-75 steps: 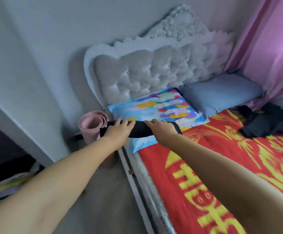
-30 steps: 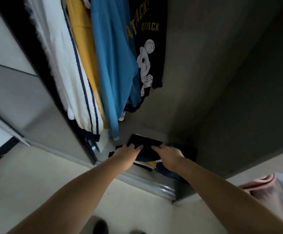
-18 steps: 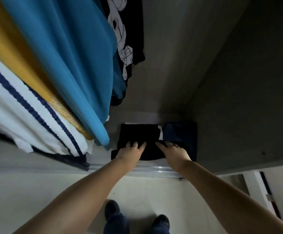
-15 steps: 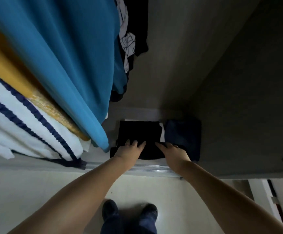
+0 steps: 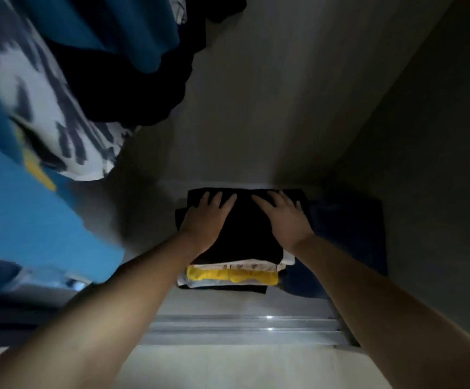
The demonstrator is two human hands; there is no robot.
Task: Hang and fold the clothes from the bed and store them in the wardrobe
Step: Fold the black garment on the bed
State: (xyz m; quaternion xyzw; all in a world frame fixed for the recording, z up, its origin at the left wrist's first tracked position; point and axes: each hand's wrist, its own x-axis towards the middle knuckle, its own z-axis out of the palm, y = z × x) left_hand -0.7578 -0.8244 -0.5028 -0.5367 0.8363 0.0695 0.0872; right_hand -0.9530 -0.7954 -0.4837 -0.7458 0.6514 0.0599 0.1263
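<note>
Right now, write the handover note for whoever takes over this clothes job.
Left hand: flat, fingers straight, pressing the folded black garment.
Right hand: the same, on the garment's right half.
The black garment tops a stack of folded clothes on the wardrobe floor, with a folded dark blue piece beside it on the right. Hanging clothes fill the upper left.
Done: this garment is folded and set on the stack.
Left: lift both hands away. The bed is out of view, so check it for remaining clothes.

The black folded cloth (image 5: 245, 228) lies flat on top of a pile of folded clothes (image 5: 228, 276) on the wardrobe floor (image 5: 228, 304).
</note>
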